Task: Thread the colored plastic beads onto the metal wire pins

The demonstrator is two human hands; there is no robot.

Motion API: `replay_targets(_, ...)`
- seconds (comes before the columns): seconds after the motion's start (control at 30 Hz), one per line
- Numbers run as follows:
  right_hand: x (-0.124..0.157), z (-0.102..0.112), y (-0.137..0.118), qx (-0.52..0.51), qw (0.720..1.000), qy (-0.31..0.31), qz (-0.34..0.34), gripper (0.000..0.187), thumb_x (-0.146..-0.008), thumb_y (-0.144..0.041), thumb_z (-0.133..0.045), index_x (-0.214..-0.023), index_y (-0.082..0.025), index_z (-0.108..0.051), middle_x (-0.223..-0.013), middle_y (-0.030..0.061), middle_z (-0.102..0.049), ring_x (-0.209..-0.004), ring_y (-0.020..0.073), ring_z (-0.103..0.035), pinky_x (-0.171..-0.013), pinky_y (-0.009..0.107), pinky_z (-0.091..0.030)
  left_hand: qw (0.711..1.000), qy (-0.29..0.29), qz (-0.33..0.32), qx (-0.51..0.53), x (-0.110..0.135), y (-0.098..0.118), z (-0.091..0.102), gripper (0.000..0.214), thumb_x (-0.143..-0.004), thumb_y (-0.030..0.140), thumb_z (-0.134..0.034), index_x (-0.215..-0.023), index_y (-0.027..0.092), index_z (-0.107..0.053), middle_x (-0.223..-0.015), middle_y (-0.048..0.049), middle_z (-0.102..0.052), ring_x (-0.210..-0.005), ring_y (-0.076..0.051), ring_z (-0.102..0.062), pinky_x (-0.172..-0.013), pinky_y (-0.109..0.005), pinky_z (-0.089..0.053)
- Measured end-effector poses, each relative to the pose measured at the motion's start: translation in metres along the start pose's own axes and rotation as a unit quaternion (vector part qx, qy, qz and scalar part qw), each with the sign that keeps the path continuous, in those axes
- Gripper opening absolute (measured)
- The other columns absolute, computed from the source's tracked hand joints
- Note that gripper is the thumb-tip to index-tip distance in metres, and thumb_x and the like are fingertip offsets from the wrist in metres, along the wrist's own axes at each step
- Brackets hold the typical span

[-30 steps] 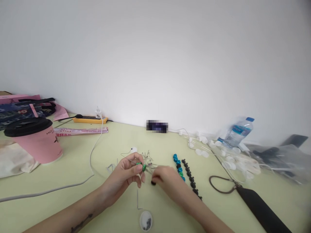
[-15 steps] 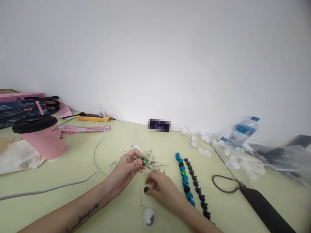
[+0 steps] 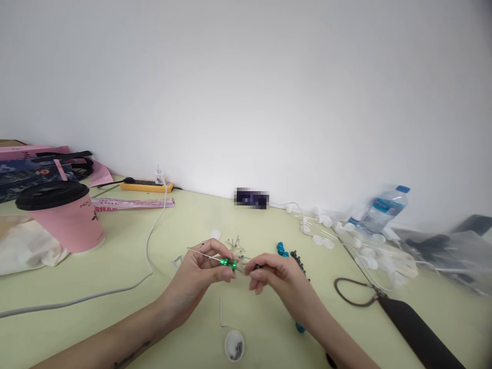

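Note:
Between the fingertips of my left hand is a shiny green spool-shaped metal part. A thin metal rod runs toward it from the left, also in my left hand. My right hand pinches a small black part, mostly hidden by the fingers, just right of the green part. An L-shaped hex key lies on the table below my hands. Near it stands a small white dish with small dark pieces inside. Thin metal pins lie scattered behind my hands.
Blue parts and a row of black parts are partly covered by my right arm. A pink cup and white cable stand left. Right are a black strap, plastic bottle and white discs.
My right hand has risen from low over the table, moving right and up beside the green part. The green part has turned slightly and shows more between my left fingers.

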State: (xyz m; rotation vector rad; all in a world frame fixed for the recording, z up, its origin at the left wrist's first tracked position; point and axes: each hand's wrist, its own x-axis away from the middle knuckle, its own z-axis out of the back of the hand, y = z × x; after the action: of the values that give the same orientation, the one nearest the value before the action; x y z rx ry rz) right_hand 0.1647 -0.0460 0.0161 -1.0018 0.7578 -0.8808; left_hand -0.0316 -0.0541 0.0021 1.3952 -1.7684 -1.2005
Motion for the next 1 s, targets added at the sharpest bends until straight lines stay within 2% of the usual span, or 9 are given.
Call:
replay_targets(0.13, 0.011, 0.012, -0.02, 0.164, 0.981, 0.034, 0.098, 0.027, -0.09, -0.022, -0.042, -0.103, -0.027, -0.065, -0.082, 0.0021, -0.058, -0.068, 0.0136, -0.058, -0.063, 0.027, -0.05, 1.0, 0.007, 0.007, 0.009, 0.004, -0.001, -0.004, 0.023, -0.067, 0.011, -0.074, -0.088, 0.017, -0.069, -0.079, -0.0016, -0.065, -0.069, -0.01, -0.055, -0.065, -0.021, -0.043)
replay_targets(0.23, 0.018, 0.011, -0.029, 0.184, 0.976, 0.032, 0.116, 0.031, -0.091, -0.02, -0.038, -0.111, -0.028, -0.06, -0.084, 0.003, -0.059, -0.067, 0.0138, -0.057, -0.06, 0.027, -0.05, 0.999, -0.004, 0.004, 0.036, 0.004, -0.002, -0.013, 0.017, -0.068, 0.012, -0.074, -0.084, 0.016, -0.071, -0.074, -0.0001, -0.063, -0.067, -0.008, -0.054, -0.065, -0.018, -0.042)
replay_targets(0.3, 0.022, 0.01, -0.032, 0.187, 0.975, 0.045, 0.115, 0.036, -0.088, -0.016, -0.042, -0.12, -0.029, -0.053, -0.086, 0.002, -0.06, -0.066, 0.013, -0.057, -0.06, 0.025, -0.051, 0.998, -0.005, 0.016, 0.068, 0.002, -0.003, -0.021, 0.014, -0.07, 0.014, -0.073, -0.083, 0.016, -0.071, -0.073, 0.0002, -0.062, -0.067, -0.007, -0.054, -0.066, -0.018, -0.043)
replay_targets(0.37, 0.025, 0.01, -0.034, 0.19, 0.971, 0.081, 0.118, 0.039, -0.085, -0.012, -0.049, -0.12, -0.029, -0.051, -0.09, 0.001, -0.061, -0.071, 0.0127, -0.059, -0.065, 0.024, -0.051, 0.994, -0.006, 0.033, 0.101, -0.002, -0.005, -0.03, 0.013, -0.071, 0.014, -0.072, -0.084, 0.015, -0.07, -0.073, -0.0005, -0.064, -0.067, -0.007, -0.055, -0.069, -0.018, -0.044)
replay_targets(0.43, 0.026, 0.01, -0.036, 0.212, 0.958, 0.124, 0.145, 0.033, -0.085, -0.011, -0.05, -0.113, -0.028, -0.055, -0.095, 0.002, -0.06, -0.08, 0.0133, -0.059, -0.068, 0.022, -0.051, 0.991, -0.013, 0.042, 0.125, -0.005, -0.006, -0.036, 0.013, -0.072, 0.014, -0.071, -0.084, 0.015, -0.07, -0.072, -0.0012, -0.065, -0.067, -0.007, -0.056, -0.069, -0.018, -0.045)
replay_targets(0.53, 0.027, 0.011, -0.037, 0.255, 0.934, 0.139, 0.21, 0.038, -0.089, -0.008, -0.041, -0.12, -0.026, -0.054, -0.101, 0.0047, -0.058, -0.086, 0.0129, -0.058, -0.071, 0.021, -0.049, 0.988, -0.015, 0.048, 0.148, -0.005, -0.007, -0.038, 0.013, -0.072, 0.013, -0.071, -0.085, 0.014, -0.07, -0.071, -0.0012, -0.065, -0.067, -0.008, -0.057, -0.069, -0.017, -0.046)
replay_targets(0.63, 0.027, 0.008, -0.036, 0.258, 0.927, 0.125, 0.242, 0.046, -0.089, -0.006, -0.04, -0.13, -0.026, -0.045, -0.103, 0.0049, -0.057, -0.087, 0.0115, -0.057, -0.071, 0.019, -0.049, 0.985, -0.004, 0.056, 0.163, -0.001, -0.007, -0.031, 0.014, -0.072, 0.013, -0.071, -0.086, 0.014, -0.071, -0.076, -0.0015, -0.066, -0.068, -0.007, -0.058, -0.07, -0.016, -0.047)
replay_targets(0.83, 0.027, 0.0, -0.033, 0.236, 0.924, 0.158, 0.257, 0.028, -0.084, -0.008, -0.056, -0.108, -0.022, -0.058, -0.096, 0.0031, -0.064, -0.085, 0.013, -0.061, -0.074, 0.02, -0.05, 0.985, -0.014, 0.054, 0.165, 0.006, -0.003, -0.024, 0.015, -0.072, 0.013, -0.071, -0.086, 0.014, -0.071, -0.075, -0.0018, -0.067, -0.068, -0.007, -0.058, -0.071, -0.015, -0.048)
replay_targets(1.0, 0.027, -0.002, -0.036, 0.224, 0.913, 0.165, 0.299, 0.029, -0.082, -0.004, -0.057, -0.105, -0.02, -0.06, -0.096, 0.005, -0.062, -0.086, 0.0136, -0.06, -0.072, 0.02, -0.05, 0.985, -0.028, 0.059, 0.158, 0.007, -0.003, -0.028, 0.015, -0.071, 0.014, -0.072, -0.085, 0.013, -0.071, -0.079, -0.0037, -0.066, -0.073, -0.009, -0.057, -0.073, -0.017, -0.047)
